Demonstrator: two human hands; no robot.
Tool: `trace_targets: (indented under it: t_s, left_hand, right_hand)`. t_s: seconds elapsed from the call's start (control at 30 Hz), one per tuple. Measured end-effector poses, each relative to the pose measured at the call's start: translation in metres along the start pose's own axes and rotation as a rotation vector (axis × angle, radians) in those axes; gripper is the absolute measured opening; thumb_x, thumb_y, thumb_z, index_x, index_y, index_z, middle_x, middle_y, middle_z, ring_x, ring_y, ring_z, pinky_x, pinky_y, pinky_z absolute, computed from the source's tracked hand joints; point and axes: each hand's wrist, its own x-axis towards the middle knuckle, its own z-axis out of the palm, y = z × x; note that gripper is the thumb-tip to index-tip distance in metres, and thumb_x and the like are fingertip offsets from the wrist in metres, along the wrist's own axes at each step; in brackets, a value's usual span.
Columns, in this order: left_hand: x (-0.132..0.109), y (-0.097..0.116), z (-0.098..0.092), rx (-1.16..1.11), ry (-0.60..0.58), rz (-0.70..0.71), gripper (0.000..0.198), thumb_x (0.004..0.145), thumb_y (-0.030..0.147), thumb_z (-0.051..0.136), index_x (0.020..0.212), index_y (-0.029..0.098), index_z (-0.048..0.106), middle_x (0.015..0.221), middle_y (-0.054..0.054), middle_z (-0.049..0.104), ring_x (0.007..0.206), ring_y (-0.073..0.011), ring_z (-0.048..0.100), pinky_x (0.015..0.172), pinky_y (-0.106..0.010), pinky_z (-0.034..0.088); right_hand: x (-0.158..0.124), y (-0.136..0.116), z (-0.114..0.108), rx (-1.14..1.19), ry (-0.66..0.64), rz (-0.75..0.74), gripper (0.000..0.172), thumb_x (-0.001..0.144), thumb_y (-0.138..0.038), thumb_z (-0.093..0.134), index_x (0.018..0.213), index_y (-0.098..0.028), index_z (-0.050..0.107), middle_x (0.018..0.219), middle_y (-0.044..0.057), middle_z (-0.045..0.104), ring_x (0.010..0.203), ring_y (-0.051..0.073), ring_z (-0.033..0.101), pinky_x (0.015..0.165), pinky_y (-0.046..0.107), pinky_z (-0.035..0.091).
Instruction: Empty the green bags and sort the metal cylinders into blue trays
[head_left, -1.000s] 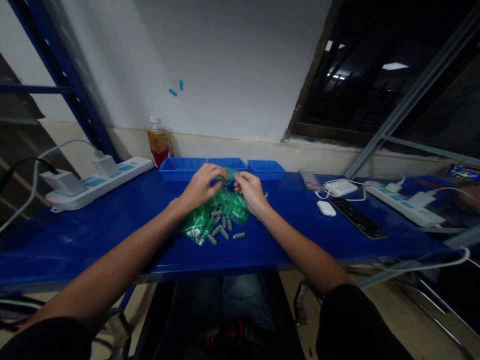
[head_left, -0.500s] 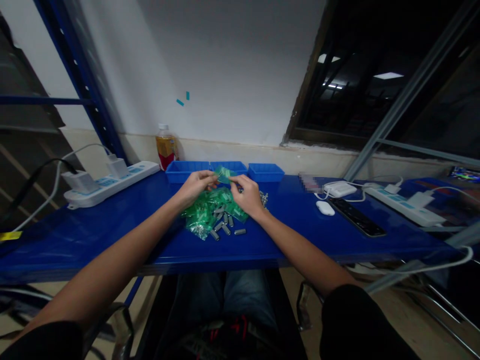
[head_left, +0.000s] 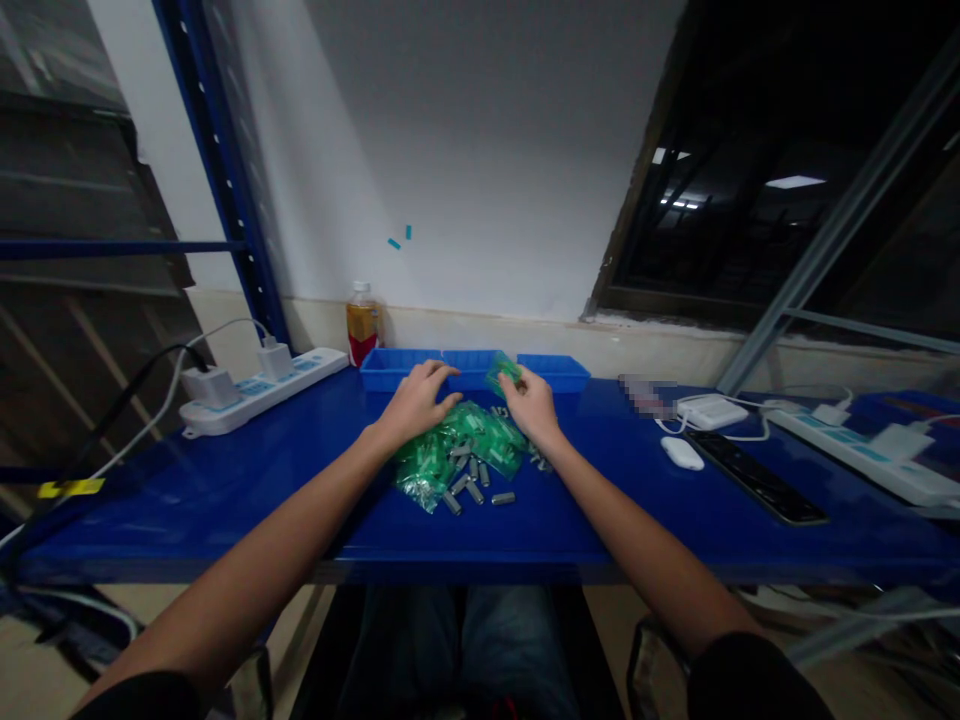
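A heap of small green plastic bags (head_left: 457,445) lies on the blue table (head_left: 225,490), with several small grey metal cylinders (head_left: 472,490) loose at its front. My left hand (head_left: 416,400) rests on the far left of the heap, fingers spread and holding nothing. My right hand (head_left: 532,400) is closed on one green bag (head_left: 504,371), lifted a little above the heap near the blue trays (head_left: 465,366).
A drink bottle (head_left: 362,322) stands behind the trays by the wall. A white power strip (head_left: 259,390) with plugged chargers lies at the left. To the right are a white mouse (head_left: 681,452), a dark phone (head_left: 757,478), a white box (head_left: 709,410) and another power strip (head_left: 862,440).
My left hand has let go of the green bag and dropped onto the heap. My right hand keeps the bag and has carried it right, toward the trays. The view has tilted up.
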Motion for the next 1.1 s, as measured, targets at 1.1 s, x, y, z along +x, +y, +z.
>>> trace_targets:
  t_s: [1.1]
  left_hand:
    - [0.085, 0.001, -0.014, -0.724, -0.337, -0.430, 0.063, 0.090, 0.058, 0.027, 0.108, 0.010, 0.063, 0.094, -0.013, 0.068, 0.081, -0.0211, 0.063, 0.078, -0.036, 0.050]
  right_hand:
    - [0.083, -0.012, -0.013, -0.251, -0.159, -0.342, 0.038, 0.094, -0.043, 0.036, 0.091, -0.019, 0.066, 0.078, 0.003, 0.063, 0.073, 0.016, 0.056, 0.069, 0.027, 0.041]
